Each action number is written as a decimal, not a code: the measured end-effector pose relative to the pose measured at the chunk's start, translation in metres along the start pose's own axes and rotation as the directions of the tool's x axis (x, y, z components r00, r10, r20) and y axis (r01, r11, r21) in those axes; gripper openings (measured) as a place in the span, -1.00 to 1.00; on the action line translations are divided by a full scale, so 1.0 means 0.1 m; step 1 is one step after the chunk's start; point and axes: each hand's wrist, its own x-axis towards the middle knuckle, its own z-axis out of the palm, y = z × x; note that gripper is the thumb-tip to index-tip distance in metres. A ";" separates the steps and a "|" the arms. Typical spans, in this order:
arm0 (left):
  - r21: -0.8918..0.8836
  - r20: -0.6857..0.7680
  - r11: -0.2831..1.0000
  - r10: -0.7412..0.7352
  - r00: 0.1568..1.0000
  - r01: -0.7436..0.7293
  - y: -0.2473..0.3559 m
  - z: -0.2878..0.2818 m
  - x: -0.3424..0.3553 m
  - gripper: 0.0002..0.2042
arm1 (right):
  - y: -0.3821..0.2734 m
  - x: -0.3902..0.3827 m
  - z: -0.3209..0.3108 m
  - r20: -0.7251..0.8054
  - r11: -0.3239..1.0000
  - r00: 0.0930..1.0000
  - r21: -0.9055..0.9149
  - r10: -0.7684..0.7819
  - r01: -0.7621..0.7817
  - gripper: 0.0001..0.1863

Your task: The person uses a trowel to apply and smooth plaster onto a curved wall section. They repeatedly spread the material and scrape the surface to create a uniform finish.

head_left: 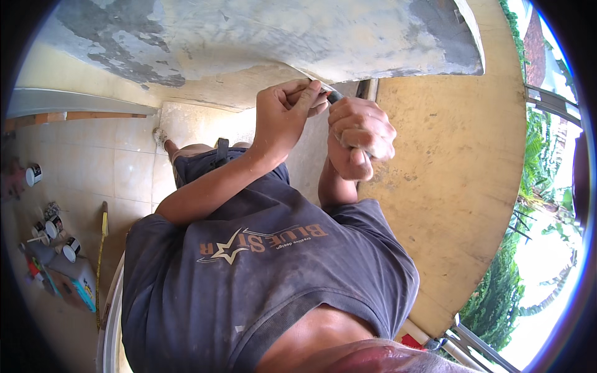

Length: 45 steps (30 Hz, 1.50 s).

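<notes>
My right hand (359, 135) is wrapped round the dark handle of a hand tool (336, 97), with a thin pale part angled up to the left. My left hand (287, 109) is pinched near that upper end, thumb over it; exactly what its fingertips grip is partly hidden. Both meet at the lower edge of a curved, patchy grey and cream surface (398, 40), where the tool's end touches or lies very close.
A broad yellowish board or surface (444, 155) spans the right, with railings (553, 99) and plants beyond. At left, paint cans (34, 175), a long yellow-handled tool (102, 230) and a grey container (71, 280) sit on the tiled floor (127, 158).
</notes>
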 end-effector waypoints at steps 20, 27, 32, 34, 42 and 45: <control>0.124 -0.071 0.992 -0.021 0.997 0.030 0.05 -0.17 0.08 -0.83 | -0.06 -0.04 0.08 0.142 0.992 0.982 -0.005 -0.122 0.124 -0.62; 0.141 -0.090 0.990 0.003 0.996 0.010 0.01 -0.16 0.09 -0.84 | -0.08 -0.03 0.05 0.100 0.993 0.988 -0.004 -0.117 0.118 -0.61; 0.125 -0.044 0.992 0.003 0.999 0.003 0.00 -0.17 0.10 -0.85 | -0.09 0.01 0.02 0.162 0.991 0.978 0.009 -0.130 0.131 -0.63; 0.132 -0.090 0.991 -0.025 0.996 0.036 0.01 -0.14 0.10 -0.86 | -0.07 0.03 0.03 0.130 0.999 0.991 -0.024 -0.038 0.042 -0.64; 0.140 0.048 0.988 0.063 0.997 -0.069 -0.03 -0.16 0.09 -0.84 | -0.18 -0.09 -0.11 0.120 0.999 0.993 0.052 -0.019 0.013 -0.64; 0.247 -0.062 0.964 -0.085 0.994 0.097 0.01 -0.40 0.11 -0.86 | -0.30 -0.21 -0.11 0.295 0.966 0.920 -0.066 0.257 -0.249 -0.76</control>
